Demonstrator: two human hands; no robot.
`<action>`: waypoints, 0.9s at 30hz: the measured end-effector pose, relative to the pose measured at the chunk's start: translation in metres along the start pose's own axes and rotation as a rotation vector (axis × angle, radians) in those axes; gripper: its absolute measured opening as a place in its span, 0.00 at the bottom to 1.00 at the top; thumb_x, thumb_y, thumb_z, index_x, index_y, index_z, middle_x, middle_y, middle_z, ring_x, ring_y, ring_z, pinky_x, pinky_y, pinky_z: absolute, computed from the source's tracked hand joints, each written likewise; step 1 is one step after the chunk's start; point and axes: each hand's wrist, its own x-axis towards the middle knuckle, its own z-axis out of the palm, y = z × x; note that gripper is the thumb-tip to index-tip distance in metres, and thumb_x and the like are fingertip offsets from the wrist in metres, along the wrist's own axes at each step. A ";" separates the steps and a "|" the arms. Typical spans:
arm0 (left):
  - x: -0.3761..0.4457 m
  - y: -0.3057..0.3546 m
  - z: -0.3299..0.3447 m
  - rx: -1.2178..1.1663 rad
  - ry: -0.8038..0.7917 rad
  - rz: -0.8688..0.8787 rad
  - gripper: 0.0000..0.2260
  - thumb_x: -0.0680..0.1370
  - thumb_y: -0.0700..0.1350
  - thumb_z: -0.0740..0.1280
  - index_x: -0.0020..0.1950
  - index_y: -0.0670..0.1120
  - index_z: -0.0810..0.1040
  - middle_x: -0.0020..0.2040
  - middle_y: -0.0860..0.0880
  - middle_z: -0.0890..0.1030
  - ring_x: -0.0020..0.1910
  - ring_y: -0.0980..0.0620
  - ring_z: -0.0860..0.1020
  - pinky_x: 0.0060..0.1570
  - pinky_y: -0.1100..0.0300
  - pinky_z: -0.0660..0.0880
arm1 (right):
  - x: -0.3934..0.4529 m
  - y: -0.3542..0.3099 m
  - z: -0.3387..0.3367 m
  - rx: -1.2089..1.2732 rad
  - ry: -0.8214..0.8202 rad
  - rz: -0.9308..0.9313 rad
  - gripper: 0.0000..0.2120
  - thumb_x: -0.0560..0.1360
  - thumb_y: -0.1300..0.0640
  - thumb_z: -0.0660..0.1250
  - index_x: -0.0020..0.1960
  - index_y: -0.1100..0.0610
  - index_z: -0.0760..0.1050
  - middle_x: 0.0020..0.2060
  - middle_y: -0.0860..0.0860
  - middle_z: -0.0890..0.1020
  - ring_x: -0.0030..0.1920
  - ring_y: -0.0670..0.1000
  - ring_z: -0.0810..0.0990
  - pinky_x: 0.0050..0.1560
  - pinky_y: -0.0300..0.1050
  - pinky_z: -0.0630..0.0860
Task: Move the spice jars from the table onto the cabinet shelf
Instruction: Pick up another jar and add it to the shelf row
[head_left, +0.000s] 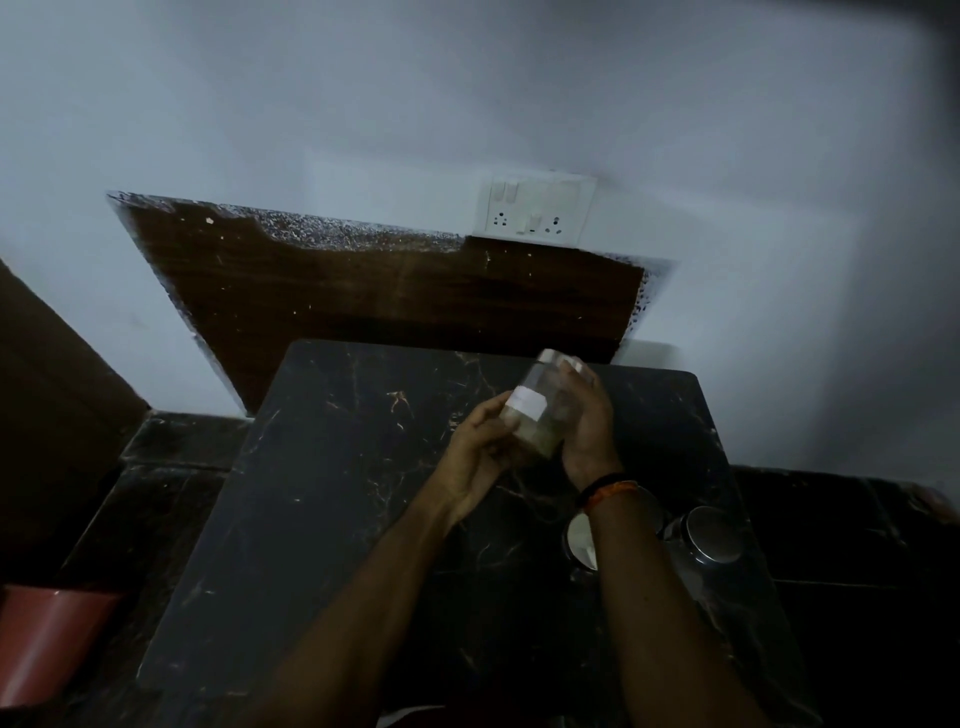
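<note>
Tilting with its lid toward the far wall, the clear spice jar (540, 410) was held above the dark marble table (322, 519), off its surface, and was gripped from both sides. The left hand (478, 457) was cupped against its left wall, fingers curled under the white label; the right hand (589, 431) was wrapped round the right wall, fingers reaching up near the silvery lid. Powder was seen settled in the lower part of the jar.

Two more jars with metal lids (714, 540) were left standing at the near right of the table, one partly hidden beneath the right forearm. No cabinet shelf could be made out in the dim view, so the route to it could not be judged.

Several risks were judged likely. With the jar tipped, a loose lid could let powder spill. The smooth wall could slip if either hand were released carelessly. The right forearm, passing directly over the standing jars, could knock them over or off the table's right edge. Poor light could also cause a misjudged placement.
</note>
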 end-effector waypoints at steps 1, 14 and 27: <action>0.001 0.004 0.001 -0.016 -0.022 -0.006 0.25 0.76 0.45 0.72 0.73 0.47 0.72 0.72 0.40 0.73 0.69 0.38 0.74 0.64 0.42 0.74 | 0.000 -0.006 0.000 0.052 -0.046 -0.002 0.27 0.74 0.47 0.71 0.70 0.55 0.72 0.63 0.61 0.78 0.59 0.60 0.81 0.54 0.56 0.81; 0.022 0.057 0.040 0.037 -0.155 0.206 0.32 0.75 0.30 0.69 0.76 0.47 0.68 0.71 0.36 0.73 0.71 0.37 0.72 0.69 0.35 0.69 | 0.004 -0.085 0.045 0.020 -0.295 -0.096 0.31 0.78 0.46 0.64 0.73 0.66 0.65 0.63 0.67 0.75 0.59 0.63 0.75 0.54 0.56 0.77; 0.044 0.200 0.144 0.252 -0.320 0.433 0.36 0.69 0.29 0.73 0.73 0.52 0.73 0.69 0.37 0.74 0.68 0.37 0.75 0.62 0.41 0.77 | -0.004 -0.237 0.126 -0.047 -0.353 -0.446 0.23 0.79 0.48 0.64 0.68 0.62 0.72 0.58 0.61 0.80 0.56 0.61 0.79 0.63 0.68 0.73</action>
